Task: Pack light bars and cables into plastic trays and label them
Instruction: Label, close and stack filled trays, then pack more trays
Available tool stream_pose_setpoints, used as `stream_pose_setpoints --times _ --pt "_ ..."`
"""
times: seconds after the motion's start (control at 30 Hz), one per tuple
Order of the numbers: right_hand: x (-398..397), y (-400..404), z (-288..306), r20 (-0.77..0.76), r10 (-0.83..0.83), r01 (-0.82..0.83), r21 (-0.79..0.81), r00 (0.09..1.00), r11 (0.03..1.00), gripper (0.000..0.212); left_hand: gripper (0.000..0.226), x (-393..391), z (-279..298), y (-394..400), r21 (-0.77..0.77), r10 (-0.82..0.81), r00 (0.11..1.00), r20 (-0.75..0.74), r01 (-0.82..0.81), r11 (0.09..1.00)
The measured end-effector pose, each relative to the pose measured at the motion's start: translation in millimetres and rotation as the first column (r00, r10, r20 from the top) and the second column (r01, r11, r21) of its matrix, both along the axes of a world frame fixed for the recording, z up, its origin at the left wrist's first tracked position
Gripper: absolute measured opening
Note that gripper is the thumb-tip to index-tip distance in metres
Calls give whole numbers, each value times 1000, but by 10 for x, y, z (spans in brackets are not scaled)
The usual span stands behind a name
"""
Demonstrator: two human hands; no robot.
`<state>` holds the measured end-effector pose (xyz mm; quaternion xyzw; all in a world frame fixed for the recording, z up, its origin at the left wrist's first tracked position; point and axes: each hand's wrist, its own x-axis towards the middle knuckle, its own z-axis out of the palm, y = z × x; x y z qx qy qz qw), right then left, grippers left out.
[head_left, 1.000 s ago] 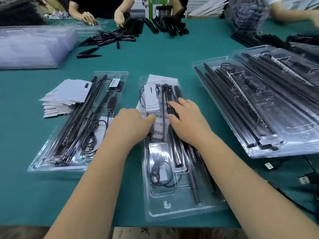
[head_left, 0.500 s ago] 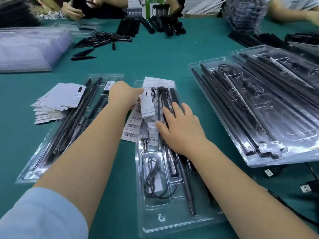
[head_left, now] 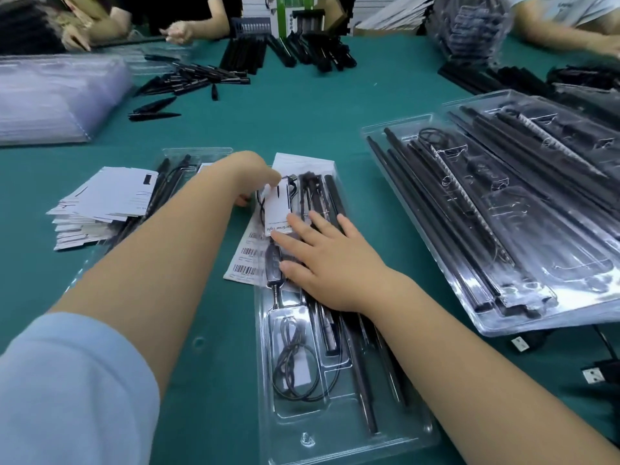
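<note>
Clear plastic tray [head_left: 339, 441] lies at centre frame, its long axis running from the bottom edge up toward the middle, with light bars [head_left: 360, 370] and a coiled cable [head_left: 295, 360] seated along it. At its upper end sits a white label card [head_left: 277, 209]. The left hand [head_left: 246, 174] is nearer that card, fingers curled on its upper edge, apparently pinching it. The right hand [head_left: 330, 260] lies flat, fingers straight and spread, pressing the bars just below the card. Half a second earlier the left hand was slightly lower beside the card; it has since reached further up, and the right hand has stayed pressing.
</note>
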<state>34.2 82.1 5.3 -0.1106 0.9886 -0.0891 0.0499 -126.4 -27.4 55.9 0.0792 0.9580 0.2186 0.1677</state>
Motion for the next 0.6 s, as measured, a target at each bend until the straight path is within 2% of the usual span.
stream_pose_setpoints --times 0.03,0.1,0.17,0.3,0.37,0.43,0.5,0.57,0.6 --pt "-8 -1 11 18 -7 7 -21 1000 1000 54 38 -38 -26 -19 37 5 999 32 -6 999" --pt "-37 -23 43 10 -33 34 -74 999 997 57 60 -98 -110 -39 112 25 999 42 -30 993" --pt "-72 -64 69 -66 -58 54 -57 996 997 61 82 -83 -174 -15 146 61 998 -35 -55 988" --pt "-76 -113 47 -166 -114 104 -65 979 992 65 73 -70 -276 48 9 3 970 -242 -1 1000" --pt "-59 -105 18 -178 -143 122 -124 974 985 64 60 -77 -274 21 59 80 965 -248 -67 996" --pt "-62 -87 0 -168 -168 142 -156 971 977 65 36 -147 -261 -48 298 225 955 -196 -160 941" --pt "-70 -80 -11 -162 -168 142 -160 972 977 65 26 -238 -247 -116 518 362 930 -56 -283 807" --pt "-61 -74 -2 -166 -171 135 -208 971 969 66 30 -249 -256 -176 603 382 915 129 -378 702" --pt "-51 -67 6 -175 -179 133 -248 968 960 66 33 -243 -267 -206 637 339 923 183 -374 674"
